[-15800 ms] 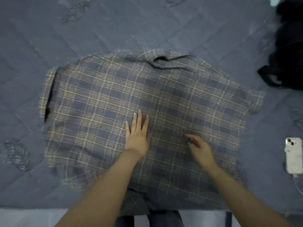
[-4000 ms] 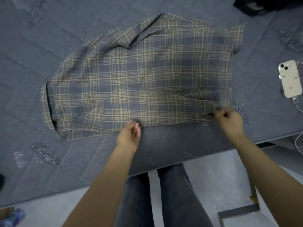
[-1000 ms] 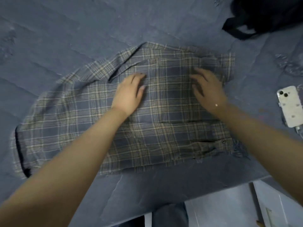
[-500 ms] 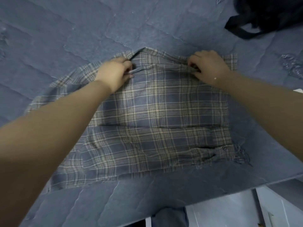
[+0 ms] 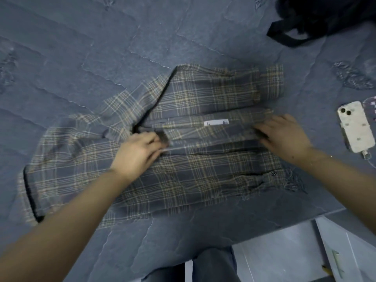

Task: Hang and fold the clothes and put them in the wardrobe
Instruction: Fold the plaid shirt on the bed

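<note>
A grey and tan plaid shirt point(image 5: 183, 169) lies spread on the blue bed sheet point(image 5: 101, 58). Its far part is turned over toward me, showing a white label point(image 5: 216, 123) on the folded band. My left hand point(image 5: 138, 153) holds the left end of that folded band, fingers curled on the cloth. At the band's right end my right hand point(image 5: 284, 135) holds the cloth, its fingertips blurred. One sleeve trails off to the left, and a cuff with a button lies at the near right.
A white phone point(image 5: 356, 129) with a cable lies on the sheet to the right of the shirt. A black bag point(image 5: 325, 17) sits at the far right corner. The bed's near edge runs just below the shirt, with pale floor point(image 5: 284, 251) and my legs point(image 5: 213, 265) beyond it.
Both hands took hold of the shirt's far edge and pulled it toward me, folding it over the middle. The white label now shows.
</note>
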`<act>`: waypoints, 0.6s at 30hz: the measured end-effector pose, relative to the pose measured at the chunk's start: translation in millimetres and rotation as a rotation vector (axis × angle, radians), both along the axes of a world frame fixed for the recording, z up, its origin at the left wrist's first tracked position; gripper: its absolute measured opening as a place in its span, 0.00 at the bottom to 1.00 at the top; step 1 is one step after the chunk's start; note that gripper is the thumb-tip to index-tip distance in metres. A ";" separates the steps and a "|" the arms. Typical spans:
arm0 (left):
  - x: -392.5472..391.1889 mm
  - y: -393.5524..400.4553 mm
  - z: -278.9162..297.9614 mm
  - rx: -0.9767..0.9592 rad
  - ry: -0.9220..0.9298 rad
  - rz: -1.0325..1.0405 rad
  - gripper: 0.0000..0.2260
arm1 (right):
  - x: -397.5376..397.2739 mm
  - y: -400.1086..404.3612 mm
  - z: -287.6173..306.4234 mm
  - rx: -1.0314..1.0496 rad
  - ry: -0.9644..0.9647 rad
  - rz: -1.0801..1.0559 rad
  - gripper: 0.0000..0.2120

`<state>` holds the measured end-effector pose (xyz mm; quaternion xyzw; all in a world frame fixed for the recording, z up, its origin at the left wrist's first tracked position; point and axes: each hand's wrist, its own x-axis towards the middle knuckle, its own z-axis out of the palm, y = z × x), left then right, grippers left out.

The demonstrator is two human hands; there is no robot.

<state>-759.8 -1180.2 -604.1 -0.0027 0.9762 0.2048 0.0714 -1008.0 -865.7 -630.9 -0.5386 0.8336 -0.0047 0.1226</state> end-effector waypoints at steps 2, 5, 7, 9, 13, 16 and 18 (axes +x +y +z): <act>9.5 12.7 -10.1 0.022 -0.048 0.022 0.09 | 11.5 10.3 -7.8 0.049 -0.013 -0.006 0.20; 18.6 26.7 -24.7 0.037 -0.183 0.039 0.07 | 28.4 18.6 -14.4 0.104 -0.042 -0.064 0.20; 23.0 30.3 -33.4 0.026 -0.295 0.054 0.09 | 38.7 24.2 -17.7 0.140 -0.065 -0.100 0.20; 26.3 30.3 -38.7 0.040 -0.362 0.069 0.12 | 47.6 26.1 -19.8 0.153 -0.090 -0.149 0.17; 22.3 33.7 -30.5 0.150 -0.267 0.061 0.14 | 59.0 18.1 -14.2 0.133 -0.104 -0.252 0.13; 11.9 40.8 -28.8 0.166 -0.059 0.132 0.11 | 73.6 -3.4 -8.6 -0.001 -0.139 -0.222 0.17; 2.2 49.5 -35.1 0.149 -0.070 0.217 0.11 | 84.7 -22.4 -14.1 -0.019 -0.219 -0.175 0.20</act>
